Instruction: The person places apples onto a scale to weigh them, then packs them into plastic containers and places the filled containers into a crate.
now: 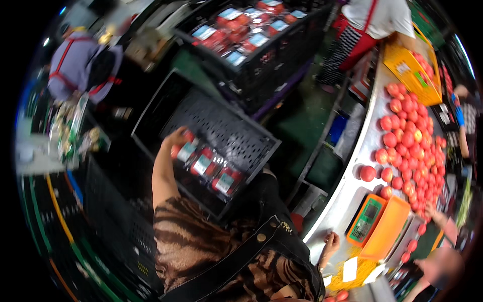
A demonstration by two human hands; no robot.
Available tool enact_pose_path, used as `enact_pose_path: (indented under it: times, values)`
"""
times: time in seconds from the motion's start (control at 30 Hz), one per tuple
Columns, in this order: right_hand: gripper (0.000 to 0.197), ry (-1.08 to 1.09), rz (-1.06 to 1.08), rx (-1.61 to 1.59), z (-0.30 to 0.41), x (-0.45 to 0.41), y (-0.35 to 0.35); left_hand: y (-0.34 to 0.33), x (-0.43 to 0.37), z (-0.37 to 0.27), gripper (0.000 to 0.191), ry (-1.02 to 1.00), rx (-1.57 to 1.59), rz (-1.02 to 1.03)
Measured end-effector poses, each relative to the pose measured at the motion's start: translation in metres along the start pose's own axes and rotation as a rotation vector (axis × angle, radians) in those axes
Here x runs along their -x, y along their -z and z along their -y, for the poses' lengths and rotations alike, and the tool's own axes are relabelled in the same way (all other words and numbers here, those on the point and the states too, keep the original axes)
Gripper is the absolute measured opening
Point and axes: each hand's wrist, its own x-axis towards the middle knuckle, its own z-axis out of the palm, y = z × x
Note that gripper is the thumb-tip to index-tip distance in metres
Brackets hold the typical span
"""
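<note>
My left hand (176, 136) reaches into a black plastic crate (230, 122) and grips the end of a clear pack of red tomatoes (185, 151). Two more labelled tomato packs, one in the middle (203, 164) and one nearer the crate's corner (226, 181), sit in a row beside it. The crate's perforated floor shows beyond the row. Over the edge of the steel table, my right hand (331, 241) hangs with curled fingers; whether it holds anything is too small to tell. Close to it are an orange weighing scale (365, 219) and yellow strips (353, 264) with white paper.
Another black crate (264, 68) stands ahead, filled with labelled tomato packs. Loose tomatoes (409, 139) cover the steel table (351, 170), with a yellow crate (411, 75) behind. Co-workers stand at the left (71, 64), ahead (362, 34) and at the right (439, 268).
</note>
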Motion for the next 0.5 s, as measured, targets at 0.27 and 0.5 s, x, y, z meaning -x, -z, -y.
enact_pose_path:
  times: [0.27, 0.5]
  values:
    - [0.018, 0.172, -0.365, 0.629, 0.058, -0.014, 0.075, -0.041, -0.037, 0.143, 0.078, 0.255, -0.779, -0.506]
    - [0.033, 0.014, -1.238, 1.126, 0.092, 0.155, 0.236, -0.035, -0.061, 0.132, 0.059, 0.349, -0.726, -0.415]
